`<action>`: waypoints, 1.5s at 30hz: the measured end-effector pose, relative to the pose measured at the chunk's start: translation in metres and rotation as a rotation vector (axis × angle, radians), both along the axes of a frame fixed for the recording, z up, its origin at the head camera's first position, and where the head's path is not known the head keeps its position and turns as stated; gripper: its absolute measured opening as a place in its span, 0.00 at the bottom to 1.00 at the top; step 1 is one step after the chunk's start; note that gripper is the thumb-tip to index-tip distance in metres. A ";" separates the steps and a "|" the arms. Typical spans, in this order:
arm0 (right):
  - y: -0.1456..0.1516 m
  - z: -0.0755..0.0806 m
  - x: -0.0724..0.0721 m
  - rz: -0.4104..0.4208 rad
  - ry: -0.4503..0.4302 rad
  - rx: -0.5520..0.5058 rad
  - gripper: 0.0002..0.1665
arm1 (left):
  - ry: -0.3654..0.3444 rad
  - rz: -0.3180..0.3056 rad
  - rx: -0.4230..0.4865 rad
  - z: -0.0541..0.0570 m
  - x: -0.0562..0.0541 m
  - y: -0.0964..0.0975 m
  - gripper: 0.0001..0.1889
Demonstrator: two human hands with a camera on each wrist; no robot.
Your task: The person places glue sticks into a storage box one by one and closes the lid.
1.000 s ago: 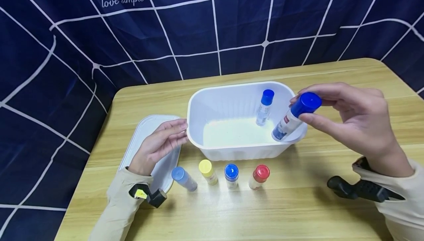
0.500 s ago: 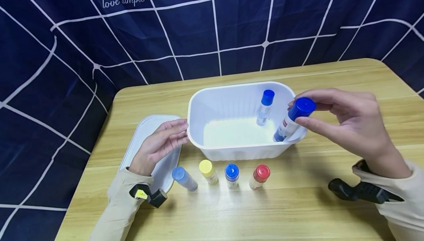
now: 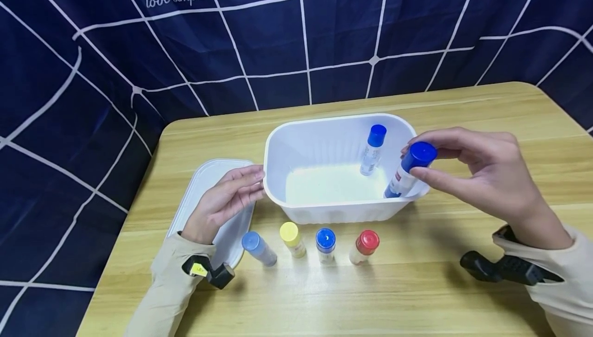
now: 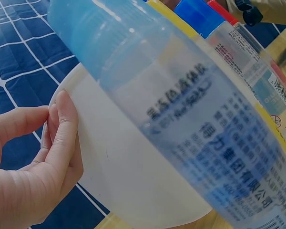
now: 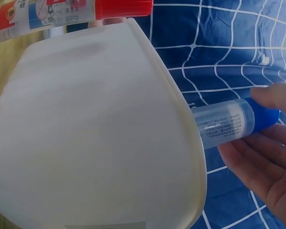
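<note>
Head: the right hand (image 3: 491, 172) pinches the held tube (image 3: 402, 180) by its blue cap, tilted, its lower part inside the box (image 3: 343, 214) at the front right corner. A second tube (image 3: 372, 154) stands near the box's right end. The left hand (image 3: 227, 200), fingers fairly straight, touches the left end, above the lid (image 3: 208, 175). Along the front edge stand the pale (image 3: 259, 248), yellow (image 3: 293, 239), blue (image 3: 326, 245) and red (image 3: 365, 247) tubes.

Left wrist: the left fingertips rest against the box's outer wall; nothing is gripped.

Right wrist: thumb and fingers hold the blue cap; the rim hides the base. The step looks like lowering this tube in; next calls for straightening it, seating its base, then letting go.
</note>
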State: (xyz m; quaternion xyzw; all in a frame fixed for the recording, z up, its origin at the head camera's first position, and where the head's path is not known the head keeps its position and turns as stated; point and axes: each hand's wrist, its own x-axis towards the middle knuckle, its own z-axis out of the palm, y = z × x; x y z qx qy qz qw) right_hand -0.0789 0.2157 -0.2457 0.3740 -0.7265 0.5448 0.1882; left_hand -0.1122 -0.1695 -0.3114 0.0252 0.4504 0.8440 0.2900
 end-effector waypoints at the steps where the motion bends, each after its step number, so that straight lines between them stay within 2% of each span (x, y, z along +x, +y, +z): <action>1: 0.000 0.000 0.000 0.013 0.000 -0.002 0.24 | -0.001 0.002 -0.004 -0.001 0.000 0.000 0.09; 4: -0.001 -0.001 -0.002 0.048 -0.004 -0.003 0.24 | -0.002 0.004 -0.009 -0.002 -0.001 0.000 0.09; 6: 0.000 -0.001 -0.002 0.039 0.004 0.024 0.24 | -0.001 0.001 -0.006 -0.002 -0.001 0.000 0.09; 12: 0.003 0.001 -0.002 -0.069 0.057 0.173 0.21 | 0.000 -0.005 -0.007 -0.002 -0.002 0.000 0.09; 17: 0.003 0.001 -0.003 -0.088 0.065 0.243 0.20 | -0.005 -0.002 -0.009 -0.002 -0.002 0.000 0.10; 23: 0.004 -0.002 -0.004 -0.107 0.038 0.267 0.26 | 0.014 -0.010 0.005 -0.002 -0.002 -0.001 0.09; 28: 0.003 -0.003 -0.006 -0.130 0.069 0.311 0.27 | 0.033 -0.023 0.011 -0.002 -0.003 -0.001 0.08; 35: 0.001 -0.001 -0.009 -0.204 0.096 0.456 0.28 | 0.045 -0.031 0.018 -0.001 -0.003 0.000 0.08; 41: -0.002 -0.004 -0.012 -0.169 0.137 0.462 0.27 | 0.037 -0.025 0.019 -0.001 -0.002 -0.001 0.08; 45: -0.003 -0.006 -0.013 -0.158 0.120 0.486 0.27 | 0.036 -0.021 0.018 -0.002 -0.001 -0.001 0.08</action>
